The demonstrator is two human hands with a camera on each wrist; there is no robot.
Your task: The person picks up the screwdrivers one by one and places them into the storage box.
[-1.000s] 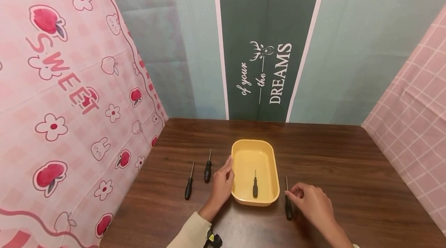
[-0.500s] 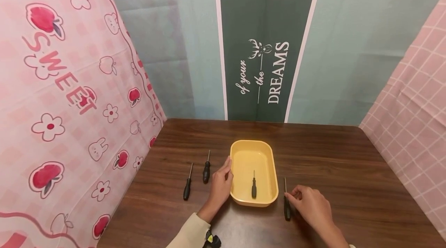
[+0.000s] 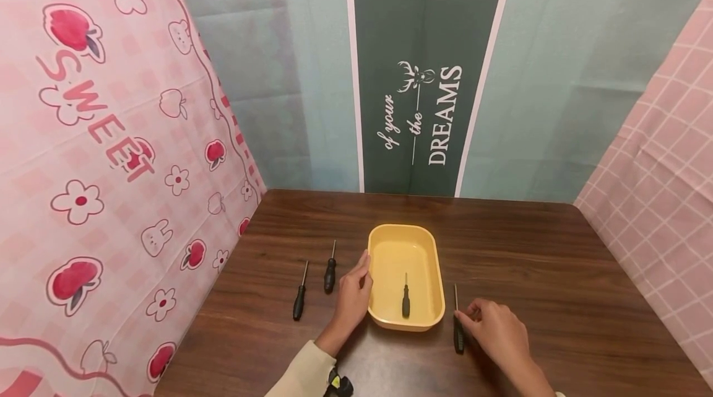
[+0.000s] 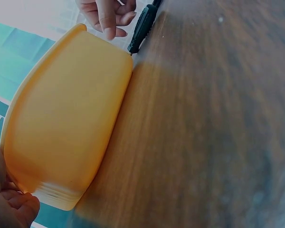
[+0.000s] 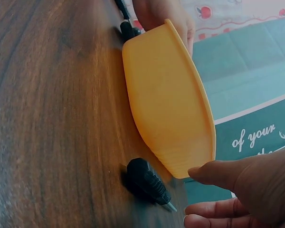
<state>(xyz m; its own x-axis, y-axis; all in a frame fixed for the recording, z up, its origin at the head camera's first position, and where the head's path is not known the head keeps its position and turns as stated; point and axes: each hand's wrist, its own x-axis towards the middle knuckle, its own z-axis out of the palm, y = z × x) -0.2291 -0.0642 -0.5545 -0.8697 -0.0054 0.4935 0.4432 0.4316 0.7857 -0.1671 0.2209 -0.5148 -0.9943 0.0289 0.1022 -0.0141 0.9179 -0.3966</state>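
Note:
A yellow tray [image 3: 405,242] stands mid-table with a small black-handled screwdriver [image 3: 406,303] lying in it. Against the tray's left rim and outer wall rests my left hand [image 3: 352,295]; no fingers show inside the tray. My right hand [image 3: 497,330] hovers beside another black-handled screwdriver [image 3: 459,336], right of the tray. In the right wrist view its thumb [image 5: 218,172] and fingers [image 5: 216,209] are apart, and the screwdriver's grip [image 5: 147,180] lies clear of them. Left of the tray lie two more screwdrivers, one nearer the tray [image 3: 330,276] and one farther out [image 3: 299,303].
Dark wood-grain table [image 3: 512,248] lies under everything. A pink patterned cloth [image 3: 111,211] hangs at left, a green printed cloth [image 3: 412,25] behind, and a pink checked cloth [image 3: 663,155] at right. A black strap device [image 3: 338,383] sits on the left wrist.
The whole head view has shifted slightly to the left. Both hands, the tray and the screwdrivers keep their places relative to one another.

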